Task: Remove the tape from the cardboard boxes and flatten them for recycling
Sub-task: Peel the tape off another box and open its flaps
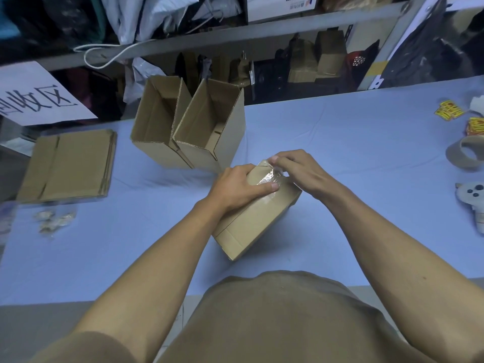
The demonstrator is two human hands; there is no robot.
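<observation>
Blue cloth covers the desk [340, 132], with cluttered metal shelves [235, 32] behind it holding bags, clothes and more cartons. From the head camera, three made-up cardboard boxes are on the desk: two open boxes [188, 127] standing side by side, touching, at the far middle, and one sealed box [256, 218] lying tilted near the desk's front edge. A stack of flattened boxes [68, 166] lies at the far left, and just in front of it a small heap of crumpled tape scraps [53, 222]. A white paper sign [34, 98] hangs over the far left edge. At the right edge sit a tape roll [463, 155], yellow-and-red stickers [449, 110] and a partly cropped grey object [472, 195]. The left hand [235, 188] grips the sealed box's far end, thumb pressed on the clear tape [267, 178] there. The right hand [301, 169] pinches the tape's lifted, wrinkled edge between curled fingertips.
</observation>
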